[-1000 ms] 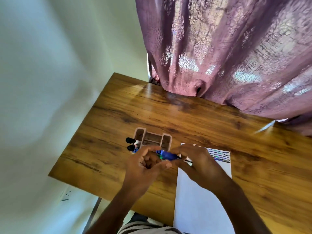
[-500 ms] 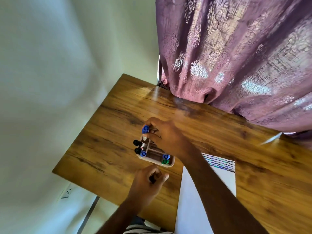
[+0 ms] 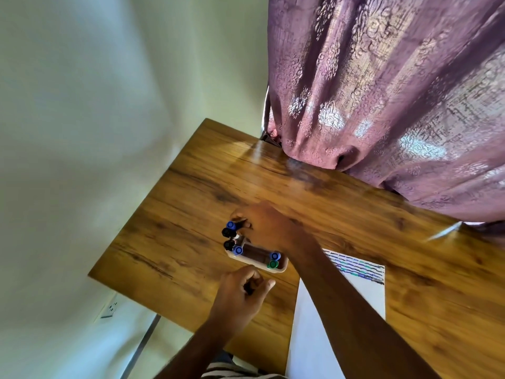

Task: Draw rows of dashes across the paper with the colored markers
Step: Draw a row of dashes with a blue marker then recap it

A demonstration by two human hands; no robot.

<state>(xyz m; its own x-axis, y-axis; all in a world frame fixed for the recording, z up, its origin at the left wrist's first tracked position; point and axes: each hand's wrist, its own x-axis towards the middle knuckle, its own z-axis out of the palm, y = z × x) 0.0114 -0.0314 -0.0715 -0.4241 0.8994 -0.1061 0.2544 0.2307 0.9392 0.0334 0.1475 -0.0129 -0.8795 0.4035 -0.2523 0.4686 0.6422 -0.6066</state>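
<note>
A pinkish marker holder [image 3: 254, 263] stands on the wooden table [image 3: 191, 209], left of the white paper [image 3: 363, 294]. Black caps [image 3: 227, 232], blue caps [image 3: 238, 250] and a green cap [image 3: 272, 265] stick up from it. My right hand [image 3: 265, 225] reaches over the holder, its fingertips pinching a blue-capped marker [image 3: 231, 225] that stands low in the far left corner. My left hand [image 3: 241, 292] rests as a closed fist on the table just in front of the holder. Several rows of blue, teal and black dashes [image 3: 355, 266] fill the paper's far end. My right forearm covers the paper's left part.
A purple patterned curtain [image 3: 382, 105] hangs over the table's far edge. A pale wall [image 3: 95, 132] runs close along the left side, with a socket [image 3: 111, 308] low down. A metal table leg [image 3: 144, 343] shows below the near left edge.
Both hands held the blue marker together over the paper's corner. My right hand then carried it left to the holder and has lowered it in. My left hand stayed shut near the holder.
</note>
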